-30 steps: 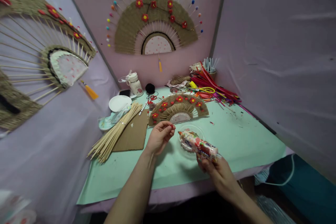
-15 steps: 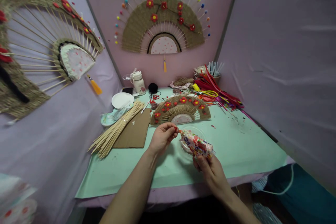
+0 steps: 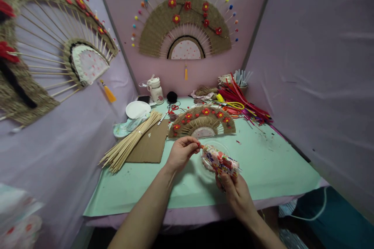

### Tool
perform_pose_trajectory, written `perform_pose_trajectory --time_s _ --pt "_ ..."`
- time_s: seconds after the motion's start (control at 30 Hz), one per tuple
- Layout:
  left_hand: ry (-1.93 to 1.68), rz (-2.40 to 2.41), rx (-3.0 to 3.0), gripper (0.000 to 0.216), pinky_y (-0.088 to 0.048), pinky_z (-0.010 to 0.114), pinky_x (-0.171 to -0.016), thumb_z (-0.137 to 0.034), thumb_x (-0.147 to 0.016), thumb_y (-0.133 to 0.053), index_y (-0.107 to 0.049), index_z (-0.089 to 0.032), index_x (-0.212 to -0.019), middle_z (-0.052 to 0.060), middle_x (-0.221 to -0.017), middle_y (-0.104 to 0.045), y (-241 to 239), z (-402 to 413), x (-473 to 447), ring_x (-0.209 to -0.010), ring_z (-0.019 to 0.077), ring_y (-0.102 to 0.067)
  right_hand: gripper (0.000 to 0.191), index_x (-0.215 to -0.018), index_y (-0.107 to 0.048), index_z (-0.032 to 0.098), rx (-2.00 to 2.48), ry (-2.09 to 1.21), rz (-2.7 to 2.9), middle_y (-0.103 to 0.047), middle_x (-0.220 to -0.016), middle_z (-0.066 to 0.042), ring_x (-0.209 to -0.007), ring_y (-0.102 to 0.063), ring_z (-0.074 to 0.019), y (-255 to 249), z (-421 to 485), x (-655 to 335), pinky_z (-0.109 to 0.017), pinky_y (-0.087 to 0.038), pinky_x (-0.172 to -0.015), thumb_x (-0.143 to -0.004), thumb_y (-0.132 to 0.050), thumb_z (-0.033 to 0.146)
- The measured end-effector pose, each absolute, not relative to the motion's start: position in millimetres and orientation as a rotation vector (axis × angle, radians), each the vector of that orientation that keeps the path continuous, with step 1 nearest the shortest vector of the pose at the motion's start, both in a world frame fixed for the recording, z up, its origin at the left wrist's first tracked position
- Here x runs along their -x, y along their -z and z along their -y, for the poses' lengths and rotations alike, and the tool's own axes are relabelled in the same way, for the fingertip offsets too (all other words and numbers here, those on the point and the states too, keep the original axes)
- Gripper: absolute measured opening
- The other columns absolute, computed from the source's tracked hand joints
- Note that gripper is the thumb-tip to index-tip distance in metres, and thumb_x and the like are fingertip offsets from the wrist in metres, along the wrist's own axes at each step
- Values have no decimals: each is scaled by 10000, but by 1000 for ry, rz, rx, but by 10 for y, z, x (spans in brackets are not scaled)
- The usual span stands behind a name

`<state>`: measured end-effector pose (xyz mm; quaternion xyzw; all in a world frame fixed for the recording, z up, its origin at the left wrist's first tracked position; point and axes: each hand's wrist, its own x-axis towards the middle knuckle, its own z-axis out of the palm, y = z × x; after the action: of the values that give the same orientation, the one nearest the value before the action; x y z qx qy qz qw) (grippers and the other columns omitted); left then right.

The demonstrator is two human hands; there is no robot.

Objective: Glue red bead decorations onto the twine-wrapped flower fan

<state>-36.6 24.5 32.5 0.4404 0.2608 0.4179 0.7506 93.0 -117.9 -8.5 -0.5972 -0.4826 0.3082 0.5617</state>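
Observation:
In my right hand (image 3: 233,188) is a glue gun (image 3: 220,160) with a colourful floral pattern, its orange nozzle pointing left. My left hand (image 3: 182,153) pinches a small red piece (image 3: 198,145) right at the nozzle tip; whether the two touch I cannot tell. Below the glue gun lies a clear round dish (image 3: 216,177), partly hidden by it. Just beyond my hands a small woven fan (image 3: 191,121) with red flowers leans on the table. Fingers of my right hand wrap round the handle and hide most of it.
Left of my hands, a bundle of thin wooden sticks (image 3: 131,142) lies across brown cardboard (image 3: 154,146). A white plate (image 3: 138,109), a white bottle (image 3: 156,90) and black yarn (image 3: 172,97) stand behind. Yellow-handled scissors (image 3: 235,105) and red pipe cleaners (image 3: 242,99) lie at the back right.
The view has shifted slightly, so the scene sits a little further right. Both hands keep nearly the same pose, the red piece still at the nozzle.

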Motion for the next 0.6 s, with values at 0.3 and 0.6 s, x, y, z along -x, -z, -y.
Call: perform_pose_trajectory --time_s 0.3,0.6 --pt "-935 -601 -1014 231 -417 227 -541 -274 -523 -812 -673 -125 -631 15 -563 -642 -379 -227 347 -511 84 -523 385 -794 -550 182 1412 -686 1191 -485 -599 8 -520 -424 -134 50 1183 -938 -248 -381 -479 -899 -435 534" --pt "-949 -591 -1026 182 -422 232 -543 -241 -546 -786 -682 -123 -639 20 -565 -646 -343 -237 349 -511 91 -533 424 -878 -586 159 1417 -718 1182 -490 -597 8 -522 -421 -140 67 1182 -948 -255 -384 -482 -890 -434 555"
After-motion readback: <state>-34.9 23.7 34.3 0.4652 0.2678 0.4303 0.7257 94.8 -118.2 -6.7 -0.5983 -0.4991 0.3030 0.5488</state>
